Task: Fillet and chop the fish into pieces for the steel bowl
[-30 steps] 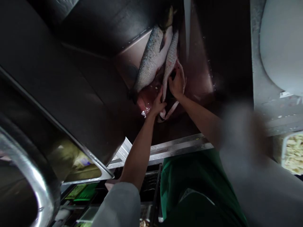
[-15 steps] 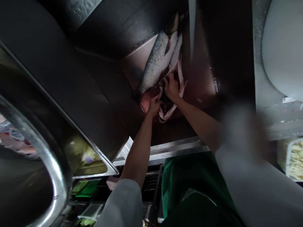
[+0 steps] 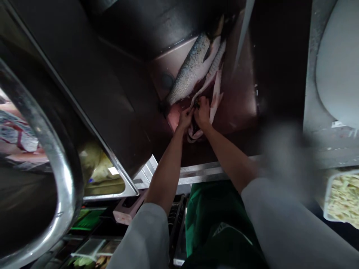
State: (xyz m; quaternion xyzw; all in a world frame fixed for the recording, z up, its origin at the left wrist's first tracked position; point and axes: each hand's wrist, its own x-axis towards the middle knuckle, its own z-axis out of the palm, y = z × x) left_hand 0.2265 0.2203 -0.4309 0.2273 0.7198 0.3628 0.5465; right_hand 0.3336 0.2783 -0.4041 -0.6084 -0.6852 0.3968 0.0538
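Observation:
A cut-open fish (image 3: pixel 215 98) lies in a metal sink (image 3: pixel 244 102), its pale sides spread apart. My left hand (image 3: pixel 185 118) is closed on the near left edge of this fish. Close beside it, my right hand (image 3: pixel 202 113) reaches into the opening with fingers curled. Small dark bits show at its fingertips, but I cannot make out what it grips. Further back, a larger scaly fish (image 3: pixel 187 76) rests whole on its side, slanting across the sink floor. Reddish water covers part of the floor.
A round drain (image 3: pixel 167 79) shows left of the whole fish. A pale narrow strip (image 3: pixel 244 31) hangs over the sink. At right lies a white round board (image 3: pixel 342 63), with a tub of pale slices (image 3: pixel 343 198) below. A large metal rim (image 3: pixel 66 186) curves at left.
My right hand has drawn back toward me along the cut-open fish and is closer to my left hand. My left hand keeps its hold. The view has shifted slightly.

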